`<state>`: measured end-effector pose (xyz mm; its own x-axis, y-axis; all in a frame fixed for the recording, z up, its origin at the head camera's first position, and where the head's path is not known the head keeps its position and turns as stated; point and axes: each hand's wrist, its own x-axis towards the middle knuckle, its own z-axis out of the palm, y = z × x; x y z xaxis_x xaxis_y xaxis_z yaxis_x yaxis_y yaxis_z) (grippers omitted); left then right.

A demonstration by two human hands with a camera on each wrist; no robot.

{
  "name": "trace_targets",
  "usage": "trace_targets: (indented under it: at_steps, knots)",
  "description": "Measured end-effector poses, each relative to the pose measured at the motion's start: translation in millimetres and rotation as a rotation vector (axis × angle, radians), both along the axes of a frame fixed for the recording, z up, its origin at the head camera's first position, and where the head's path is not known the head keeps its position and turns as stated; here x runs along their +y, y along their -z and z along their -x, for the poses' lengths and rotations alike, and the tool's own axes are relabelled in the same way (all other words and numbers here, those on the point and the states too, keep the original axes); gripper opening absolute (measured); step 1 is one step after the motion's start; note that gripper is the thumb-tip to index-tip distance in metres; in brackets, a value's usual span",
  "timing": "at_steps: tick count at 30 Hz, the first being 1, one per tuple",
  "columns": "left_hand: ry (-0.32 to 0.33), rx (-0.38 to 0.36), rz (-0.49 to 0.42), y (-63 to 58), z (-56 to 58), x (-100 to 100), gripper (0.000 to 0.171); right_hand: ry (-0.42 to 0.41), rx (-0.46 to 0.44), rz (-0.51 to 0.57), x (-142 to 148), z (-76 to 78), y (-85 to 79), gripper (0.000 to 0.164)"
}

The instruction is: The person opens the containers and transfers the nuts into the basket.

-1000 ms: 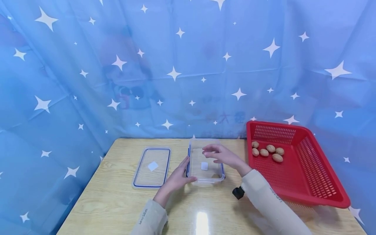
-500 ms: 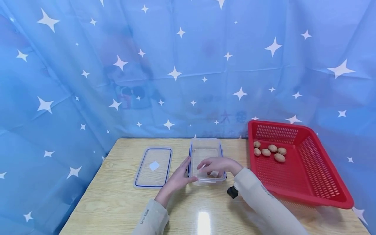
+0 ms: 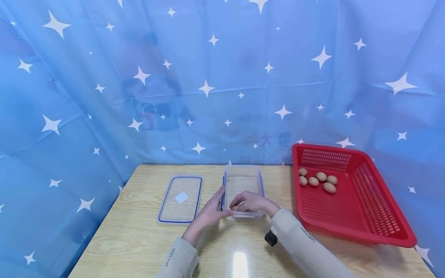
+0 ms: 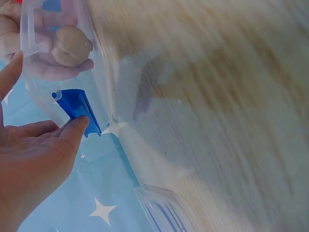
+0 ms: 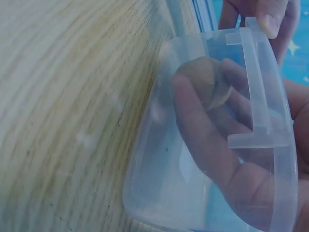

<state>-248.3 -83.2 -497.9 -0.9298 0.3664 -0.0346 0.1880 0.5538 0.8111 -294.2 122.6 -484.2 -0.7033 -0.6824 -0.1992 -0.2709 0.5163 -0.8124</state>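
A clear plastic food container (image 3: 243, 182) with blue latches stands uncovered on the table. My right hand (image 3: 251, 201) reaches down into its near end and pinches a walnut (image 4: 71, 46) between thumb and fingers. Through the transparent wall in the right wrist view, that same walnut (image 5: 203, 77) shows low inside, close to the bottom. Along the container's left side lies my left hand (image 3: 210, 211), fingers extended and thumb at the near left corner. In the left wrist view the thumb of the left hand (image 4: 43, 150) touches a blue latch (image 4: 77, 106).
Left of the container a clear lid (image 3: 180, 216) with a blue seal lies flat on the wooden table (image 3: 132, 231). A red plastic basket (image 3: 337, 216) stands at the right, with several walnuts (image 3: 321, 177) toward its back left. A blue star-patterned curtain (image 3: 208, 116) hangs behind.
My right hand has come down from above the container into its near left part, fingers now closed around the walnut. The left hand has stayed at the container's left side.
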Motion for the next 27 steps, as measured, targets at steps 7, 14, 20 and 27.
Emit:
trace_targets:
  at_steps: [7, 14, 20, 27]
  knots:
    - [-0.001, -0.004, 0.0, -2.2, 0.0, 1.3, 0.093, 0.148, -0.045, 0.137, 3.0, -2.4, -24.0, 0.036]
    - [-0.018, -0.006, 0.009, 0.7, 1.4, 1.3, 0.093, 0.242, 0.076, 0.301, 26.2, 3.0, -75.3, 0.046]
    - [-0.027, -0.008, 0.015, 1.9, 1.7, 1.1, 0.094, 0.444, 0.167, 0.351, 71.9, 21.7, -108.9, 0.049]
    - [-0.026, -0.016, 0.022, 0.0, -1.4, 1.9, 0.093, 0.76, 0.333, 0.281, 142.0, 46.2, -97.7, 0.062]
